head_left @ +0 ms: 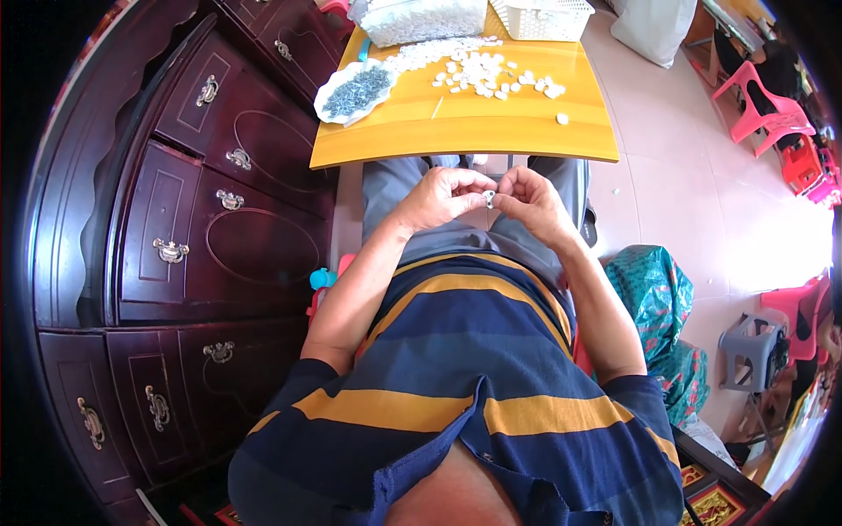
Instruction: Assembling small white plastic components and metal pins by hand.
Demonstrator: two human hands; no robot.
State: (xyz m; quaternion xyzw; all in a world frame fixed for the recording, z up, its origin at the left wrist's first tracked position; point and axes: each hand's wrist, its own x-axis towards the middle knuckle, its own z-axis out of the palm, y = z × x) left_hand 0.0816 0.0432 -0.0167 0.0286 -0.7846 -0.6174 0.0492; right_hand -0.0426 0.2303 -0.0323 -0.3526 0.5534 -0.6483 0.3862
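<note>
Grip: thumb and fingertips of each hand are drawn into a fine pinch, meeting from either side on one small white piece (pixel 489 200). The left hand (pixel 445 198) points inward and to the right, its fingers bent over the thumb; the right hand (pixel 535 205) mirrors it, fingers curled and thumb extended to the piece. Both elbows are bent, the forearms converging from the sides of the torso. The piece is held in the air over the gray trousers (pixel 386 191), just short of the near edge of the table (pixel 526 136). Its face shows dark marks — too small at this scale to identify with confidence. On the table: scattered white pieces (pixel 485 74), with a single white piece (pixel 562 118) lying apart at the right; a pale dish (pixel 327 107) of dark bluish bits (pixel 360 92) at the left; a thin pale strip (pixel 437 107); and — along the far edge — a clear container (pixel 421 24) beside a white basket (pixel 551 24).
</note>
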